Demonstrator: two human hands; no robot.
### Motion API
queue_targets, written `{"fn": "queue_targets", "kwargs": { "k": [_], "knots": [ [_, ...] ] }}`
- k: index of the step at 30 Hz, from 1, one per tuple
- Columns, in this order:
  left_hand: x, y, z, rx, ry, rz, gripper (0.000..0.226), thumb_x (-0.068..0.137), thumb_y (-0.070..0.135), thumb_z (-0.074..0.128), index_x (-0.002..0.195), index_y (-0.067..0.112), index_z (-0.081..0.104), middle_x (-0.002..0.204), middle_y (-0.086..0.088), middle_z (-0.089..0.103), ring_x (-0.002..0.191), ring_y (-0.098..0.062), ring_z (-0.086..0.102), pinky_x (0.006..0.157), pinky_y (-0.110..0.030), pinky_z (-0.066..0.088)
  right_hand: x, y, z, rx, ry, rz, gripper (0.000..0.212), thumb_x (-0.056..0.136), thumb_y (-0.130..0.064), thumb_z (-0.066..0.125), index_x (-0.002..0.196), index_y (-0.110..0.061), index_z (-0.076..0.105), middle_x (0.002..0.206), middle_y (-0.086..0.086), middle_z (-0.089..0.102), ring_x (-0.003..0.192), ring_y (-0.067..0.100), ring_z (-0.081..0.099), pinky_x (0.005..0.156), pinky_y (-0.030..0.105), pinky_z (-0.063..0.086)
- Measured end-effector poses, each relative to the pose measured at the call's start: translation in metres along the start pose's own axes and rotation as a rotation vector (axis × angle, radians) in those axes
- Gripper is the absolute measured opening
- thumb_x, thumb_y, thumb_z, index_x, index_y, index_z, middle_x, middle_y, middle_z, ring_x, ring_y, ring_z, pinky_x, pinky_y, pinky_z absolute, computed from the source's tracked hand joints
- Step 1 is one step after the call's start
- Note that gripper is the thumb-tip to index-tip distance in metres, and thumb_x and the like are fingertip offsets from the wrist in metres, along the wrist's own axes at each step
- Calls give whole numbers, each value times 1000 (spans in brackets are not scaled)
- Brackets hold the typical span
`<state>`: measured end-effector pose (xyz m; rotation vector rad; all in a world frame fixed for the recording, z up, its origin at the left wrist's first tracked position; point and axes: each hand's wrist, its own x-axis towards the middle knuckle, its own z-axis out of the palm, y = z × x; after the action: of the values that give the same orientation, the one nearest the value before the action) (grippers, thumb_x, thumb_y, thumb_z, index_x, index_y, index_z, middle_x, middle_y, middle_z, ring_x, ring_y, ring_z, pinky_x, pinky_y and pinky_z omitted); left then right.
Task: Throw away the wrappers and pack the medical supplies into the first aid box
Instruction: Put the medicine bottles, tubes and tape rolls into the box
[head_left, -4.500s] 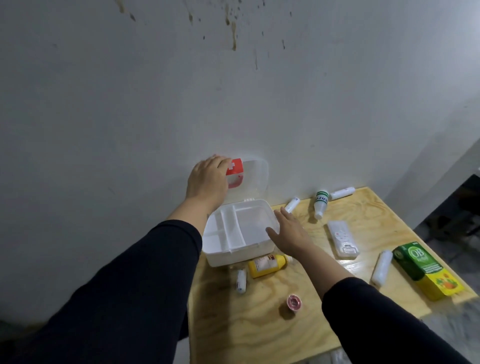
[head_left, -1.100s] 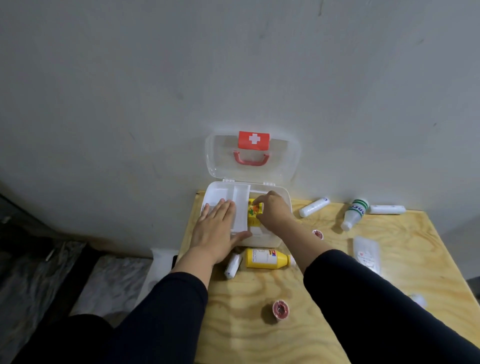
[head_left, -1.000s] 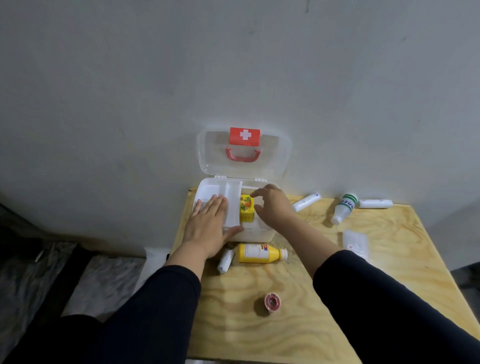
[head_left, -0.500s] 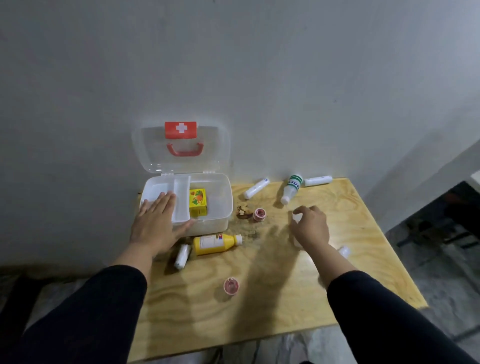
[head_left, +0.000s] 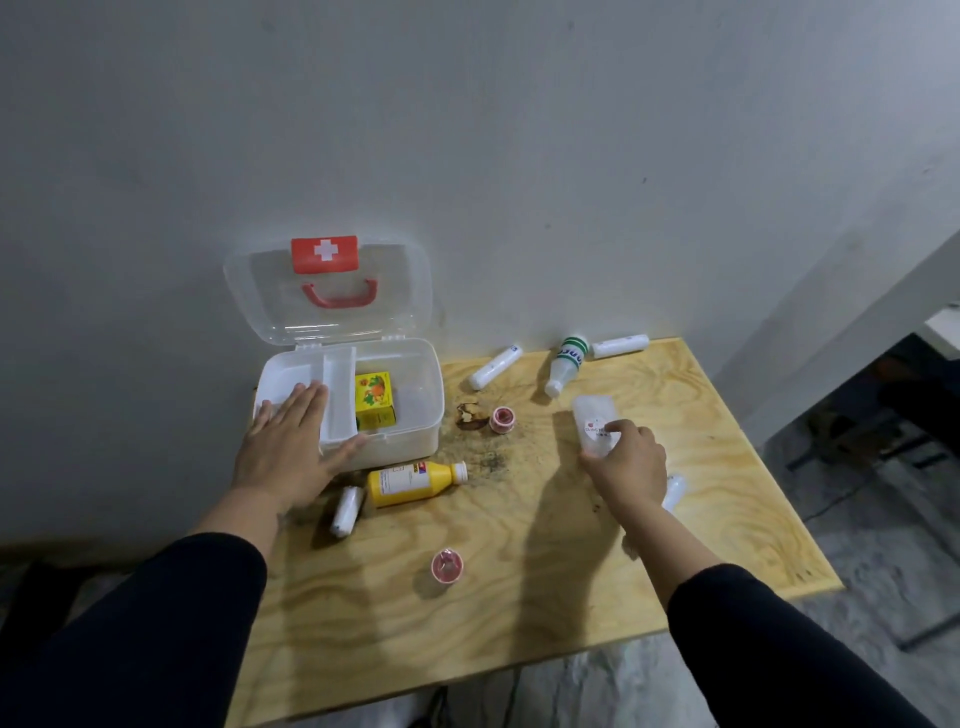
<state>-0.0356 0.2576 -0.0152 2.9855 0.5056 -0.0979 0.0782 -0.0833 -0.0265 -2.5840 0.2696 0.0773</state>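
First aid box unmoved | right hand now grips pack

Dim, soft overhead light; slight blur, perhaps wide-angle edge bending.

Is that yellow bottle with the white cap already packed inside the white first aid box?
No, the yellow plastic bottle lies on its side on the wooden table, just in front of the open white plastic first aid box.

Plywood table — gray wall (stained) behind.
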Motion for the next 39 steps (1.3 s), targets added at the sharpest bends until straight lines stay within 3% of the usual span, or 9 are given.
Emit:
{"fn": "queue_targets", "kwargs": {
  "k": [6,12,17,20,23,30,39],
  "knots": [
    [-2,2,-2,-13,-16,-8,97,78,75,13,153,15,7,162,0,5,150,-13,0,123,-39,0,1,-44,-31,35,34,-211,43,75,-28,66,117,-22,58,126,1,56,118,26,47,84,37,47],
    [-7,4,-4,-47,-48,-7,90,85,73,23,153,16,4,162,0,2,149,-13,-3,123,-38,0,-14,-111,-33,-72,-97,-687,45,76,-24,68,120,-19,61,126,3,56,119,23,47,95,31,41],
    [-13,5,-7,-47,-45,-3,107,72,86,4,153,16,4,162,1,2,150,-13,-2,122,-37,-1,-25,-157,-14,-298,-246,-915,45,78,-24,65,122,-22,59,128,2,56,120,23,47,95,35,45],
    [-13,5,-8,-45,-53,-3,119,60,90,-9,153,16,2,162,1,0,149,-13,-4,122,-36,-3,-28,-174,2,-392,-315,-963,44,79,-22,64,123,-24,59,130,2,55,120,22,47,96,36,46],
    [-13,6,-9,-54,-43,-4,113,63,85,-5,153,16,1,162,1,-1,149,-12,-4,122,-35,-4,-28,-187,20,-444,-328,-998,44,80,-25,64,123,-25,58,132,-1,56,120,21,49,98,34,42],
    [-13,4,-9,-72,6,-4,122,55,87,-16,153,17,5,162,2,3,149,-11,-2,122,-34,-4,-19,-205,52,-376,-455,-947,44,78,-15,64,121,-25,60,133,0,55,124,21,47,102,34,42],
    [-15,4,-7,-66,14,-9,112,64,87,-4,153,19,1,162,5,-2,149,-10,-6,120,-33,-7,-19,-206,77,-249,-457,-919,35,83,-16,64,116,-23,65,130,4,51,128,22,41,109,30,30]
  ]
}}
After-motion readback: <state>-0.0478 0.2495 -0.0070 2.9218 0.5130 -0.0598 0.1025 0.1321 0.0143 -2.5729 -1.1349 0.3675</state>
